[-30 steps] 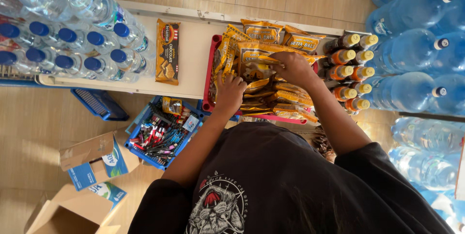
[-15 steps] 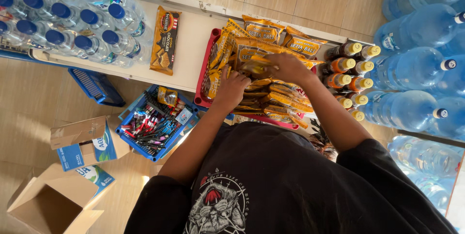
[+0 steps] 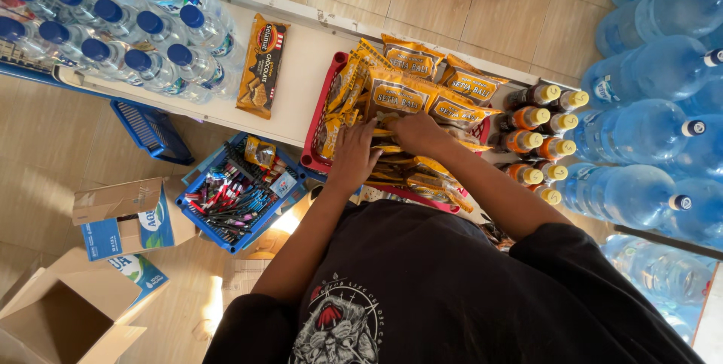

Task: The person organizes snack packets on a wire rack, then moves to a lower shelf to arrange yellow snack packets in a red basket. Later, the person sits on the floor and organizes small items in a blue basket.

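A red tray [image 3: 319, 124] on a white shelf [image 3: 305, 70] is packed with yellow snack packs [image 3: 399, 93]. My left hand [image 3: 352, 154] presses into the packs at the tray's near left, its fingers tucked between them. Next to it, my right hand [image 3: 419, 133] lies over the middle of the pile with its fingers curled around a pack. The two hands almost touch. A brown biscuit pack [image 3: 263, 66] lies flat on the shelf to the left of the tray.
Small water bottles [image 3: 128, 29] with blue caps fill the shelf's left end. Yellow-capped drink bottles [image 3: 544, 130] stand right of the tray, with big blue water jugs [image 3: 648, 108] beyond. Below are a blue basket of pens [image 3: 237, 197] and open cardboard boxes [image 3: 68, 311].
My right hand has slid left from the tray's right side to the middle of the pile, close to the left hand. The left hand stays on the packs. The view has shifted slightly.
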